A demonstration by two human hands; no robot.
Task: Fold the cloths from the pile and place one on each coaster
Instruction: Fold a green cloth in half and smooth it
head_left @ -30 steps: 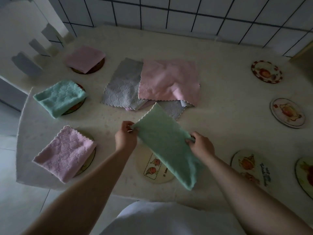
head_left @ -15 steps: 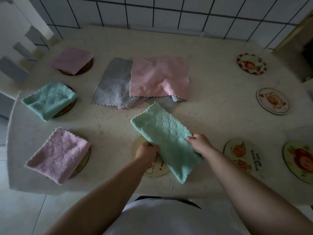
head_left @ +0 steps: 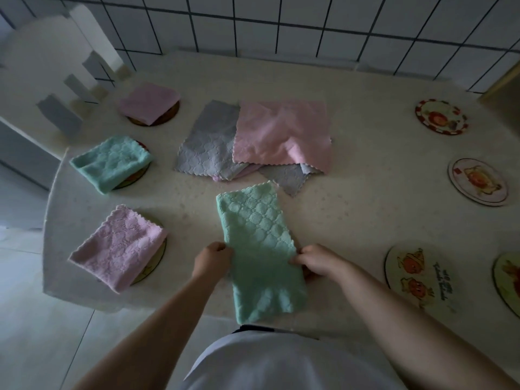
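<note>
**Green cloth half-folded at the table's near edge**

Nearest the person, a green cloth (head_left: 260,254), folded into a long strip, lies on the table (head_left: 351,220) with its near end hanging just over the edge. The left hand (head_left: 212,260) pinches its left side and the right hand (head_left: 316,263) pinches its right side, both at about the strip's middle, fingers curled onto the fabric. No coaster shows beneath it; if one lies there, the cloth hides it.

To the left, a folded pink cloth (head_left: 119,246) sits on a coaster whose rim peeks out at its right. Right of the hands, a bare coaster (head_left: 416,277) waits, with another cut off at the frame's edge.

Farther back, a folded green cloth (head_left: 109,163) and a second folded pink cloth (head_left: 149,102) cover two more coasters on the left. The pile (head_left: 253,142), grey and pink cloths lying flat, sits mid-table, and two bare coasters lie far right.

The likely risk: the overhanging end is unsupported, so a loose pinch could let the strip slide toward the floor. Uneven lifting by the two hands would probably skew the second fold, and the soft layers may splay open when it is set down.
</note>
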